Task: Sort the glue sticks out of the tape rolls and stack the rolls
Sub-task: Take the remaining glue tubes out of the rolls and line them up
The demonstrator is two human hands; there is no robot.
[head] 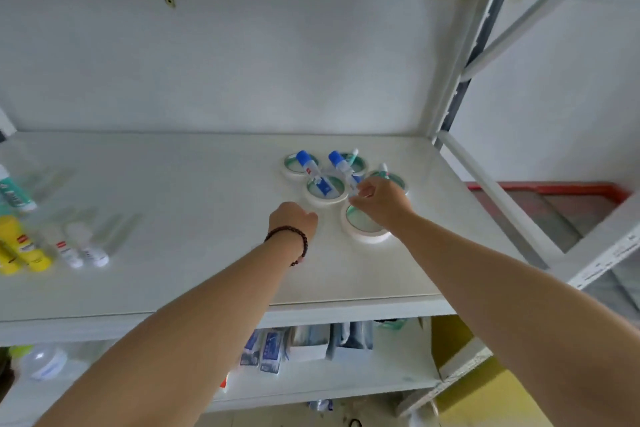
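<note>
Several white tape rolls with green cores lie flat in a cluster on the white shelf (207,253): one nearest me (360,230), one in the middle (325,189), others behind. Two blue-capped glue sticks lie across them, the left glue stick (310,170) and the right glue stick (343,166). My right hand (381,201) reaches over the cluster and its fingertips pinch the lower end of the right glue stick. My left hand (292,220), with a dark bead bracelet on the wrist, hovers just left of the rolls with curled fingers that hold nothing.
At the shelf's left edge lie yellow glue bottles (24,246), small white tubes (83,250) and a green-white tube (14,192). A metal upright (450,80) bounds the shelf on the right. The lower shelf holds boxed goods (301,347).
</note>
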